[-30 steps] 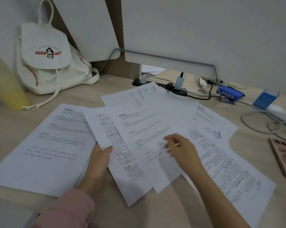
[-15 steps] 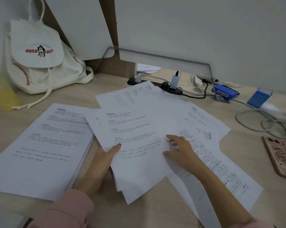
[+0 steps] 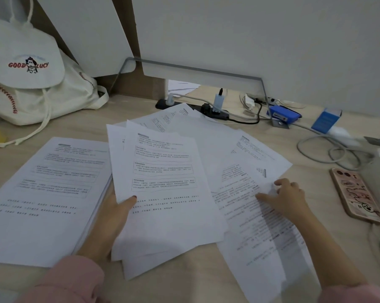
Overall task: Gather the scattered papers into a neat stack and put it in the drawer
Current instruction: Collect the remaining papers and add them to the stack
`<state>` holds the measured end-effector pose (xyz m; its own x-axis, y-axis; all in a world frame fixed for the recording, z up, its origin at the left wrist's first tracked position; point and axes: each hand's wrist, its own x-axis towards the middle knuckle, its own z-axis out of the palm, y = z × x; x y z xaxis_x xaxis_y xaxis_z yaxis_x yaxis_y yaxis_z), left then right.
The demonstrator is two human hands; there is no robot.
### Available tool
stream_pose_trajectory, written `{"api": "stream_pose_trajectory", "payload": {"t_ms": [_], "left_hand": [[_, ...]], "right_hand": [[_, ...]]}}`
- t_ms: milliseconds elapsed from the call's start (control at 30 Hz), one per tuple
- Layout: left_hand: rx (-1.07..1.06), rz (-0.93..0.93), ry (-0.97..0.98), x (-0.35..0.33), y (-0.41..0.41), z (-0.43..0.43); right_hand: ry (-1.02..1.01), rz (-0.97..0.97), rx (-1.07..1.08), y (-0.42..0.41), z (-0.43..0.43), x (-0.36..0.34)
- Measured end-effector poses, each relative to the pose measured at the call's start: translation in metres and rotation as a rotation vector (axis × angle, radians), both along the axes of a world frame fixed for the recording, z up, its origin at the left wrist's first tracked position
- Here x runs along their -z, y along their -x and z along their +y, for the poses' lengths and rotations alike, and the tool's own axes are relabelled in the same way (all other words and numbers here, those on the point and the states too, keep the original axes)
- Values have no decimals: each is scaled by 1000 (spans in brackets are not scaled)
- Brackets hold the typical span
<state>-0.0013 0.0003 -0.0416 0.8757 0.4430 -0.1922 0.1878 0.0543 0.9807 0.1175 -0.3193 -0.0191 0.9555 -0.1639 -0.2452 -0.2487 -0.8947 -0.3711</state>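
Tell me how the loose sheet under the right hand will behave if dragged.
The sheet is thin and lies flat, so it probably flops if lifted by one corner. It looks wrinkled where the right hand touches it, so it likely creases easily. On the smooth desk it should slide readily toward the pile the left hand holds.

Thick stack (image 3: 46, 193) left on desk (image 3: 184, 272), loose sheets (image 3: 162, 171) ctr, phone (image 3: 355, 193) right, bag (image 3: 31, 84) back-left, pwr strip (image 3: 206, 108) behind sheets

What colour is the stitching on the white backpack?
Red stitching on the backpack, like baseball seams; head view shows it.
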Motion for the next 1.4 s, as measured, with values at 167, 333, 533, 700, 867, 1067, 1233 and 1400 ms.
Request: {"api": "stream_pose_trajectory", "payload": {"t_ms": [167,333,533,700,867,1067,1233,1400], "left_hand": [[27,-5,-39,-1,1,-5],[17,4,-70,-6,3,-8],[42,56,-79,-2,2,-3],[36,73,-55,-4,1,-2],[39,54,-32,-8,5,-4],[53,28,116,-8,9,-1],[-43,-42,275,-18,13,-4],[38,-57,243,-19,15,-7]], "right_hand": [[-131,-8,53,4,-2,5],[-151,-380,-76,12,0,-35],[-332,-847,-116,16,16,-103],[-586,-1031,-28,17,29,-123],[-840,-903,156,14,47,-117],[-1051,-411,408,17,74,-42],[-1145,-169,460,37,97,6],[-1256,74,250,61,120,6]]}}
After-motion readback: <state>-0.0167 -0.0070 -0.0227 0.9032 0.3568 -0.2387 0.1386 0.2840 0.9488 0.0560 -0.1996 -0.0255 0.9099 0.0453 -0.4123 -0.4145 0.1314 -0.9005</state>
